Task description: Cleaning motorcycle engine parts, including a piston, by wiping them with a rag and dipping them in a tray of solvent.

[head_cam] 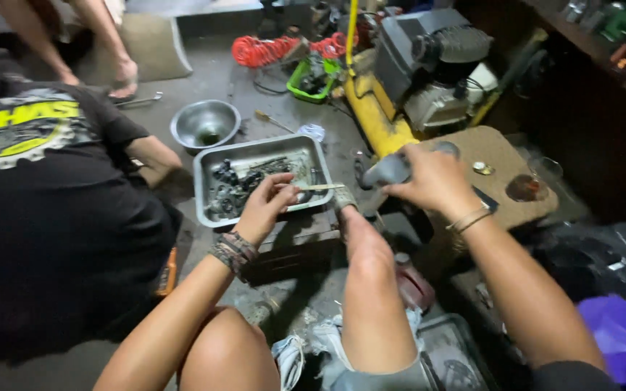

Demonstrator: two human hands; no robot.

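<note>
Left hand (264, 206) pinches thin metal tool (318, 187) over near rim of steel tray (204, 190), greasy parts just beyond fingers. Right hand (435, 179) clamps grey metal part (389, 170), held just right of tray. Round steel bowl (205, 124) farther out, beyond tray.

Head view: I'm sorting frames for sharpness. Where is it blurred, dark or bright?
Head view: the right hand and the grey part it holds are motion-blurred; the left hand at the tray is sharper; the right edge falls into shadow; the steel bowl shows a mild sheen.
</note>
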